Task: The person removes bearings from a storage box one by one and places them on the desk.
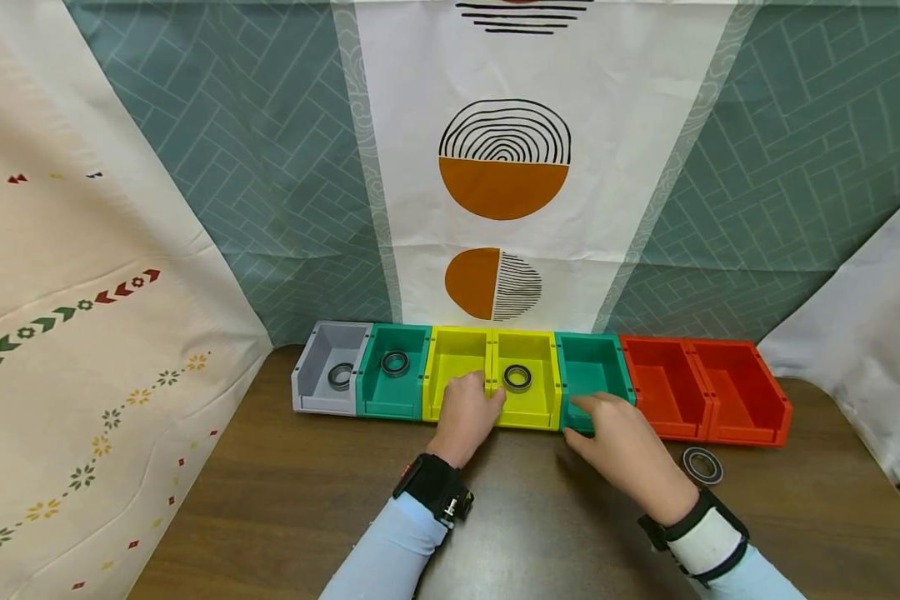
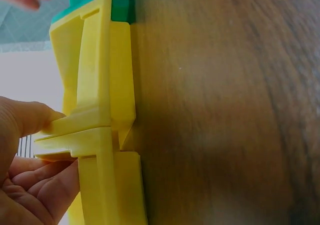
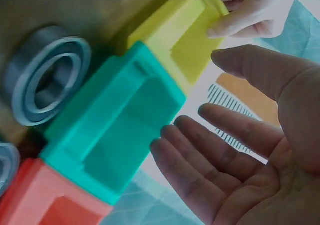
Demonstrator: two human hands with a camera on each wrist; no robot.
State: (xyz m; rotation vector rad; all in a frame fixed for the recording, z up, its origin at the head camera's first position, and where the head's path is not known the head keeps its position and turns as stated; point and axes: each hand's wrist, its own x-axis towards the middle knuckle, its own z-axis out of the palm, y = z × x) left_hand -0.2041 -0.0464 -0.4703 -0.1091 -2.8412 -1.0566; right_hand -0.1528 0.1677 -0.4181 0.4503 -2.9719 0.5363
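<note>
My left hand (image 1: 467,417) pinches the adjoining side walls of two yellow bins (image 2: 95,115), thumb on one side and fingers on the other. A ball bearing (image 1: 517,378) lies in the right-hand yellow bin, beside that thumb. Over the front of the right green bin (image 1: 594,367) hovers my right hand (image 1: 626,446), its fingers spread and relaxed, holding nothing. Near the right wrist, a bearing (image 1: 702,465) lies on the table in front of the red bins. The right wrist view has a bearing (image 3: 47,77) close by and part of another bearing (image 3: 7,166) at its left edge.
The bins stand in a row against a patterned cloth (image 1: 495,192). At the left end, a grey bin (image 1: 322,403) and a green bin (image 1: 390,404) each hold a bearing. Two red bins (image 1: 742,392) end the row on the right. Wooden table (image 1: 270,517) lies in front.
</note>
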